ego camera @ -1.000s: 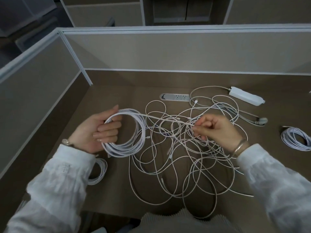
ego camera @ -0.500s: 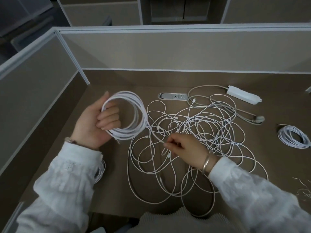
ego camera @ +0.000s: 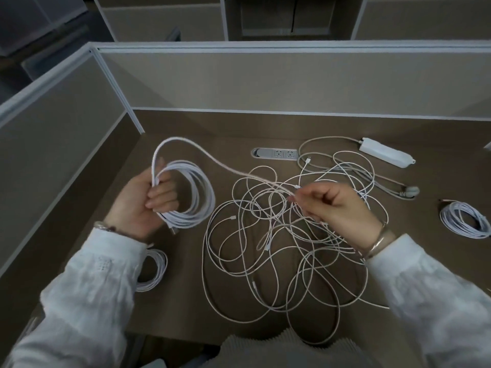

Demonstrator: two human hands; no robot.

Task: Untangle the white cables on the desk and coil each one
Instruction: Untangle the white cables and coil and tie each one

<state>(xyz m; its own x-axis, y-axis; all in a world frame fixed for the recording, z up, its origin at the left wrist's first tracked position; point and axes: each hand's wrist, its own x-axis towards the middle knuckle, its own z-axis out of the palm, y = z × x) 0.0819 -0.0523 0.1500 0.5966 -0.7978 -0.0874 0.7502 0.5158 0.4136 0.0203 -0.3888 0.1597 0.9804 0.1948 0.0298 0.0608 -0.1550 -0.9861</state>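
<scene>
The left hand (ego camera: 143, 205) has its fingers (ego camera: 162, 193) curled through a half-made coil of thin white round cable (ego camera: 194, 195), clamping the stacked loops against the palm above the brown counter (ego camera: 186, 301). From the top of that coil one strand arcs up and runs across to the right hand (ego camera: 332, 208), whose thumb and fingertips (ego camera: 293, 199) pinch it just above the loose tangle of white cables (ego camera: 279, 248). That tangle sprawls on the counter directly under and in front of the right fingers, well apart from the left fingers.

The cable looks light, limp and smooth, so it will likely slide easily through a loose pinch but snag wherever it crosses another strand. The small connector plugs seem the likeliest to catch. The best hold is probably on the running strand close to the tangle, letting it feed through while the left fingers keep the loops pressed together; slackening them would let the coil spring apart.

A finished white cable coil (ego camera: 463, 220) lies to the right of the right hand, another white coil (ego camera: 155, 269) beneath the left sleeve.
</scene>
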